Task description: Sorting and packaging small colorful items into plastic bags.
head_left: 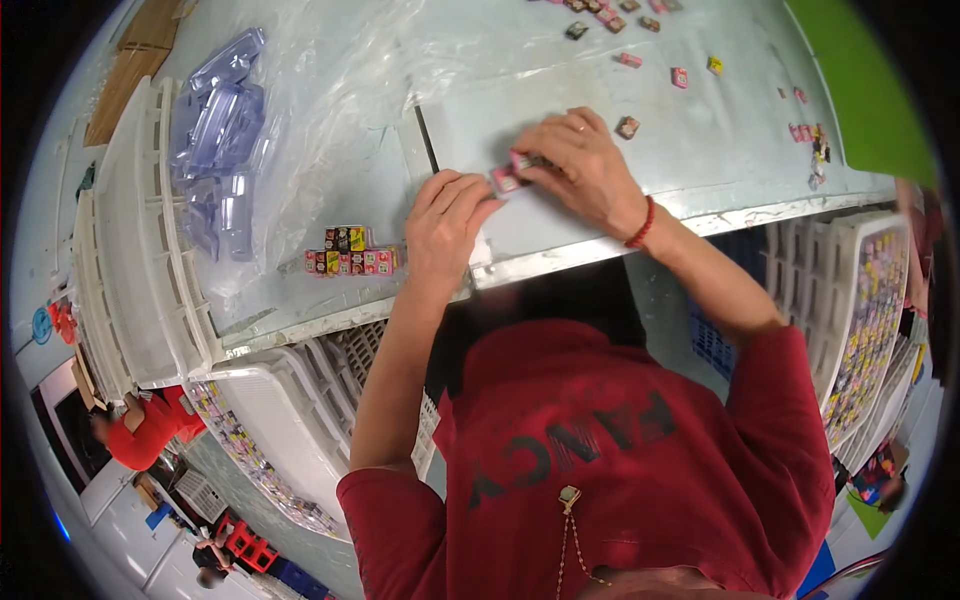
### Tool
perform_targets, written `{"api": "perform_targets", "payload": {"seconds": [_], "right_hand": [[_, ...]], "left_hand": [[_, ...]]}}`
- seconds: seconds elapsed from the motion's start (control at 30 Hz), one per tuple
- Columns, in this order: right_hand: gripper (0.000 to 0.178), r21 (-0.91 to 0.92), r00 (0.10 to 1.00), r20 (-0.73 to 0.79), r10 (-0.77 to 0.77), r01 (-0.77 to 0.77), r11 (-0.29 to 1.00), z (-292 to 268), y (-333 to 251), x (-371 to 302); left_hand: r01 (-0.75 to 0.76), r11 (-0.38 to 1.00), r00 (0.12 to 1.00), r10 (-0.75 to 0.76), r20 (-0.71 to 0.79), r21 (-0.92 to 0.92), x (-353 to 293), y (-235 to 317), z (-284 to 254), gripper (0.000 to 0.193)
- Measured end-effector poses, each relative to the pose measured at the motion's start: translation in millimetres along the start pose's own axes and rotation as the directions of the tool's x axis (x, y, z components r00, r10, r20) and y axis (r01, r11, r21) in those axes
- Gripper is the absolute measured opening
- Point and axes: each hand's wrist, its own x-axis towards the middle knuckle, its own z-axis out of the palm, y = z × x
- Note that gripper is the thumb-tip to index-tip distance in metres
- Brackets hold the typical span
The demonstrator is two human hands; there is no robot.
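Note:
My left hand (450, 215) is closed, its thumb and fingertips against the near end of a short row of small pink boxes (506, 181). My right hand (580, 165) pinches the far end of the same row, its fingers partly covering a box with a dark side. The row is slightly blurred and hangs just over the table (540, 225). Left of my left hand, a stack of small pink, black and yellow boxes (348, 255) stands in rows near the table's front edge. One loose box (627, 127) lies just beyond my right hand.
Clear bluish plastic trays (225, 125) are piled at the left on plastic film. Loose little boxes (610, 15) are scattered at the far side, with more at the right (805, 135). White crates (860, 320) full of boxes flank me below the table. Other people are at the far left.

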Motion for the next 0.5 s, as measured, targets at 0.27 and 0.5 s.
{"api": "perform_targets", "payload": {"seconds": [0.27, 0.5], "right_hand": [[0.024, 0.038, 0.997, 0.059, 0.042, -0.044, 0.998, 8, -7, -12], [0.025, -0.012, 0.999, 0.019, 0.037, -0.037, 0.999, 13, -15, -7]], "left_hand": [[0.052, 0.998, 0.994, -0.055, -0.093, -0.031, 0, -3, 8, 0.021], [0.067, 0.994, 0.992, -0.076, -0.1, -0.085, -6, -5, 8, 0.016]]}}
